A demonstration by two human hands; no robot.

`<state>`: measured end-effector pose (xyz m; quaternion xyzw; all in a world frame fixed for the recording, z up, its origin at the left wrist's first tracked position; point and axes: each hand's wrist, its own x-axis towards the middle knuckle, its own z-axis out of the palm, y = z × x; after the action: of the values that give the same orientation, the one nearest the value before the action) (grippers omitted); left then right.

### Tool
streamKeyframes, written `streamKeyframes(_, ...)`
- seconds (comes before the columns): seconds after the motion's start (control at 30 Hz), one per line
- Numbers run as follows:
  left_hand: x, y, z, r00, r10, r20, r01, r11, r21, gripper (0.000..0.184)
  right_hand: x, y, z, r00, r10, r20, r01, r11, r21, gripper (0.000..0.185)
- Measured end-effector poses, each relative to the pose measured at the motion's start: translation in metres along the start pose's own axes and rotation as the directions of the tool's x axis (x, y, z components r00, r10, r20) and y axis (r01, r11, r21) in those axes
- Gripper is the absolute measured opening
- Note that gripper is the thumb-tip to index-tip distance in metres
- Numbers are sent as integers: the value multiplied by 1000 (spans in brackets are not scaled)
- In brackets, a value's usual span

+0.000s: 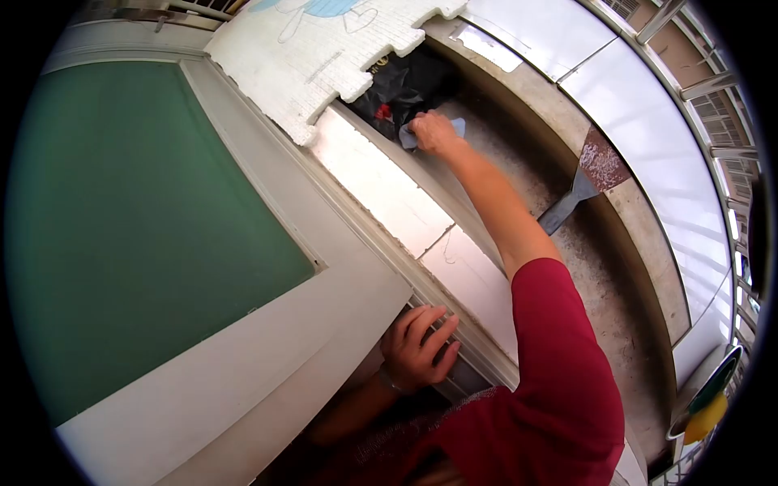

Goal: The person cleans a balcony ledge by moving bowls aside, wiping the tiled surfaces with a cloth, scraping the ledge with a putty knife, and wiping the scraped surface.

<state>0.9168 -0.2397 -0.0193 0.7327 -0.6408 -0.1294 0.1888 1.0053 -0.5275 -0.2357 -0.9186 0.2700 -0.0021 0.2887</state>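
Observation:
Reaching over the ledge, my right hand (436,132) is closed on a crumpled, pale grey-blue sheet (408,138); whether it is cloth, paper or plastic I cannot make out. Just beyond it sits a black plastic bag (409,81) with a small red piece (383,112) on it. My left hand (417,348) rests on the window frame (466,336) beside the open sash, its fingers slightly spread and holding nothing. A grey scraper (570,199) lies across the trough to the right of my right forearm.
A green-paned window sash (162,235) fills the left side. White tiles (381,182) line the inner ledge, and a white foam mat (316,57) with jagged edges lies over its far end. Metal railings (713,85) and a bowl (703,393) with something yellow are at the right.

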Motion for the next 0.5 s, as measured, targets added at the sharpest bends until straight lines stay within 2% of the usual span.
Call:
streamKeyframes(0.03,0,-1,1,1000,1,-8,-1,1000,6,36,9,3,15,991,-105,-80,103,994,-33,27)
streamKeyframes(0.13,1,-4,1,1000,2,16,-2,1000,9,35,24,11,61,991,-133,-19,130,986,-107,29)
streamKeyframes(0.23,0,0,0,1000,-12,22,12,1000,4,34,2,22,81,986,-138,-93,131,988,-77,21)
streamKeyframes(0.33,-1,0,2,1000,-15,-7,15,1000,-14,33,-49,23,82,990,-49,-134,42,998,-52,20)
streamKeyframes(0.47,-1,1,2,1000,8,-22,-9,1000,-30,32,-161,37,77,994,107,-18,-107,994,-36,19)
streamKeyframes(0.5,-3,0,4,1000,13,-26,-14,999,-49,33,-202,49,79,994,104,-40,-108,988,-107,18)
